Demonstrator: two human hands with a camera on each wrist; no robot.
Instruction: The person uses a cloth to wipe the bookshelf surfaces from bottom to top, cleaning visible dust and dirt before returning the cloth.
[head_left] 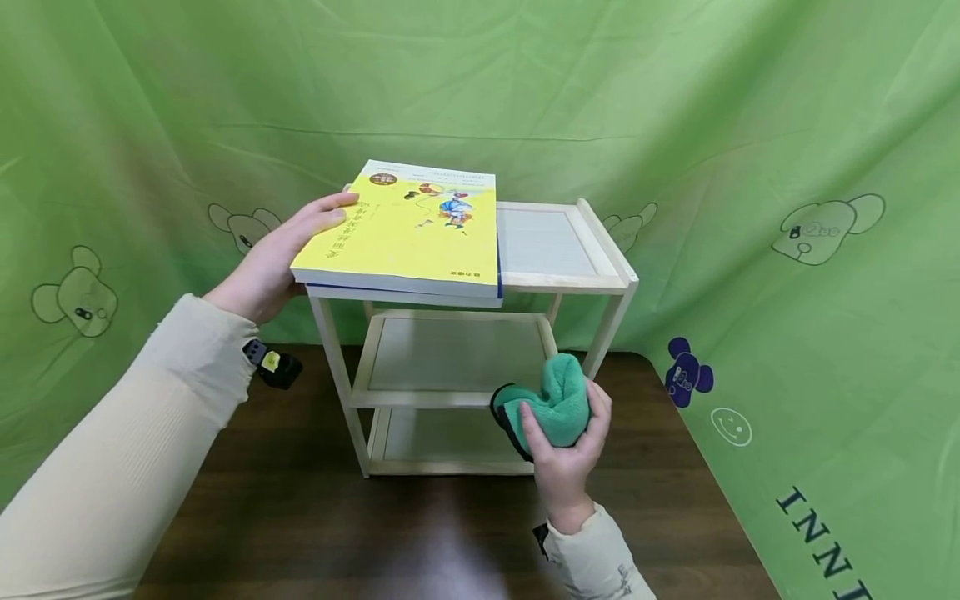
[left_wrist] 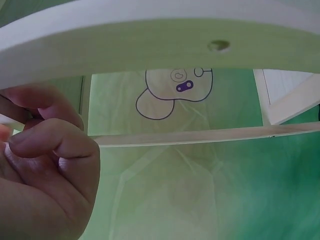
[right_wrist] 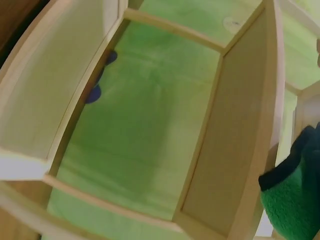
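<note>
Looking down from the head camera, a small three-tier wooden shelf unit (head_left: 600,279) stands on a dark wooden table (head_left: 285,508) in front of a green backdrop printed with cartoon bears (head_left: 750,125). Two stacked books (head_left: 408,237), the upper one with a yellow cover, lie on the left half of the top tier and overhang its front edge. The left hand (head_left: 281,258) grips the left edge of the stack, thumb lying on the yellow cover and fingers hidden beneath. The right hand (head_left: 566,454) is at the front right corner of the middle tier, its fingers and thumb curled round a bunched green cloth (head_left: 558,404) with a dark edge; the cloth sits just in front of that tier's front rail. Both arms wear cream sleeves (head_left: 105,467).

From the left wrist camera, the left hand (left_wrist: 45,170) fills the lower left, its fingers (left_wrist: 50,142) bent close under a pale wooden rail of the shelf (left_wrist: 165,45); the books themselves are out of sight here. A bear print shows on the backdrop beyond.

From the right wrist camera, the shelf's tiers (right_wrist: 235,125) appear tilted and seen from the front, with the green cloth (right_wrist: 295,200) at the lower right edge, just beside the wood. The right hand's fingers are not visible in this view.
</note>
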